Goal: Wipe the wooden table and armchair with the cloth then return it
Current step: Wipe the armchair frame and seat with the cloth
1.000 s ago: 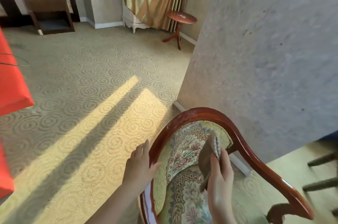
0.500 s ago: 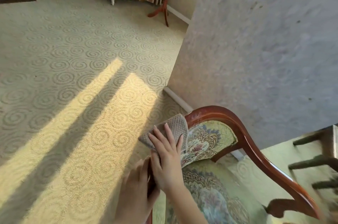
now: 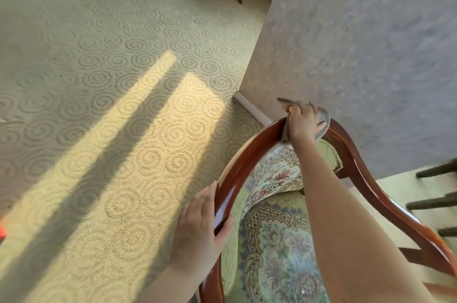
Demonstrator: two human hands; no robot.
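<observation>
Right hand point(image 3: 303, 122) fingers press cloth point(image 3: 322, 121) onto armchair point(image 3: 351, 152) top rail; left hand point(image 3: 197, 226) fingers grip its side frame.

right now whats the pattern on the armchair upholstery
A floral tapestry on pale green, on the armchair; clearest in the head view.

Swirl-patterned carpet point(image 3: 123, 55); armchair point(image 3: 230, 194) stands on it
</observation>
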